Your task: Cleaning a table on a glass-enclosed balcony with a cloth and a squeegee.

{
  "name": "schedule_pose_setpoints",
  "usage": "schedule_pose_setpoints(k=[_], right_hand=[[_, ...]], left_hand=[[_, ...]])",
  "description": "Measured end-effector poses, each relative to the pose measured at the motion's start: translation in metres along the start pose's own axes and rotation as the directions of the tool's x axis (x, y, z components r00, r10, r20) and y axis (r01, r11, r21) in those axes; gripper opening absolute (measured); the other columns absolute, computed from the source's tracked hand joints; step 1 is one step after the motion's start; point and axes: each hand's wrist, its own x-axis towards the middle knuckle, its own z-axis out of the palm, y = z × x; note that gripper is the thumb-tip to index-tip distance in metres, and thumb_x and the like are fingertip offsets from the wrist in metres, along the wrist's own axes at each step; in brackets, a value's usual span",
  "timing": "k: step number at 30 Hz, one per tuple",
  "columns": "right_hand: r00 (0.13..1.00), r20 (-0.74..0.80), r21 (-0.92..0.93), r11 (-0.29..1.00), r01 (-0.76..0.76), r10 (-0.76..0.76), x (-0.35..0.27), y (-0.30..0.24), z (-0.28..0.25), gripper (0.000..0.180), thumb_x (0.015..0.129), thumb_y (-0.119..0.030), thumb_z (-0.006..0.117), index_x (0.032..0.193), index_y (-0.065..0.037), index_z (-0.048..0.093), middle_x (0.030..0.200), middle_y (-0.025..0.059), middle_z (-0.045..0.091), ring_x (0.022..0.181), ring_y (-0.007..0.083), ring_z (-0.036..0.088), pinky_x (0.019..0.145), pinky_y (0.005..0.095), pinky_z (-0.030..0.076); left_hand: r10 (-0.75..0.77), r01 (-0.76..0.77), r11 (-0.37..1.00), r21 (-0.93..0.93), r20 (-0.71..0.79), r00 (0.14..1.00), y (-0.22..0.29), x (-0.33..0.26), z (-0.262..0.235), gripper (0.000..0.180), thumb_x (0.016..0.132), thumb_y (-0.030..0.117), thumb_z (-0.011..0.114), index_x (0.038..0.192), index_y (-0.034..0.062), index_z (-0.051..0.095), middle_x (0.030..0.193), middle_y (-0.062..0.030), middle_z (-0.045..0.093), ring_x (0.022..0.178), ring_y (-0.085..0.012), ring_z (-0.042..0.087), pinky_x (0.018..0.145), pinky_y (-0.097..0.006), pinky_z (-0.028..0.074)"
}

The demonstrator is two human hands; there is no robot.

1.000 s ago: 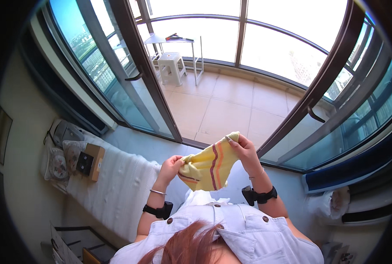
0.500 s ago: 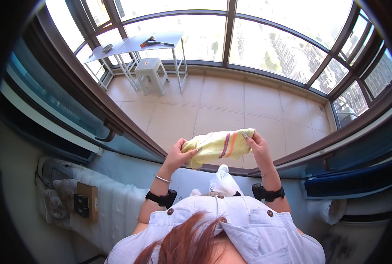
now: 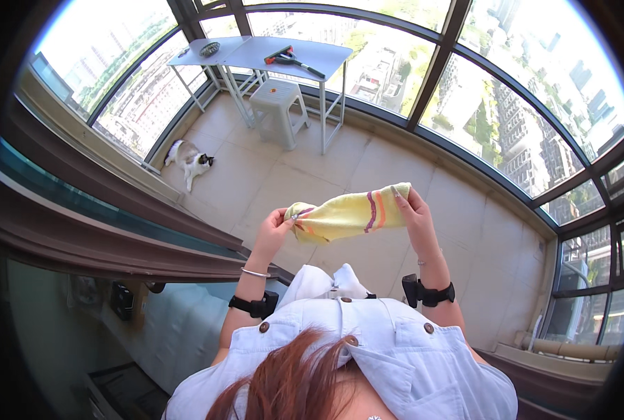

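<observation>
A pale yellow towel [image 3: 347,214] with purple and orange stripes is stretched between my two hands, out in front of my body. My left hand [image 3: 275,231] pinches its left end, where the cloth is bunched. At the upper right corner, my right hand [image 3: 415,210] grips the other end between thumb and fingers. The towel hangs in the air above the tiled floor, sagging a little along its lower edge.
Ahead to the left stands a white table [image 3: 284,56] bearing an orange-and-black handled tool [image 3: 292,60] and a small dark-patterned object [image 3: 209,50]. A white plastic stool [image 3: 277,105] stands before it. A cat [image 3: 190,162] lies on the tiles. A door frame [image 3: 116,231] is at left; windows surround the balcony.
I have moved forward through the doorway onto the balcony, and the view has turned, bringing the cat into sight. The towel stays in both hands, its left end now more bunched.
</observation>
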Motion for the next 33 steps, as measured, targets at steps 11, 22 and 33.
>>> schedule_pose_setpoints(k=[11, 22, 33], right_hand=[[0.953, 0.302, -0.111, 0.992, 0.063, -0.027, 0.221, 0.019, 0.018, 0.054, 0.086, -0.016, 0.073, 0.132, -0.003, 0.047, 0.118, 0.0059, 0.059, 0.109, 0.0140, 0.056, 0.094, 0.0289, 0.045], [0.940, 0.303, -0.183, 0.978, -0.103, 0.156, 0.451, 0.071, 0.026, 0.042, 0.089, -0.015, 0.067, 0.125, 0.000, 0.052, 0.110, 0.0049, 0.063, 0.101, 0.0111, 0.058, 0.089, 0.0267, 0.046], [0.895, 0.353, -0.706, 0.705, 0.063, 0.273, 0.694, 0.147, 0.096, 0.039, 0.086, -0.029, 0.064, 0.114, -0.004, 0.059, 0.109, 0.0134, 0.063, 0.099, 0.0262, 0.061, 0.086, 0.0356, 0.048]], left_hand=[[-0.153, 0.153, 0.988, -0.001, -0.051, 0.987, -0.013, 0.199, -0.040, 0.021, 0.089, 0.023, 0.066, 0.094, 0.0035, 0.060, 0.079, 0.0003, 0.061, 0.072, -0.0070, 0.057, 0.066, -0.022, 0.047], [-0.132, 0.079, 0.972, -0.219, -0.239, 0.962, 0.041, 0.401, -0.091, 0.025, 0.099, 0.030, 0.053, 0.097, 0.0055, 0.060, 0.084, 0.0023, 0.059, 0.074, -0.0031, 0.053, 0.066, -0.020, 0.045], [0.202, -0.087, 0.966, 0.243, -0.505, 0.839, 0.118, 0.511, -0.149, 0.026, 0.100, 0.028, 0.053, 0.101, 0.0028, 0.058, 0.088, 0.0029, 0.058, 0.081, -0.0023, 0.049, 0.073, -0.018, 0.042]])
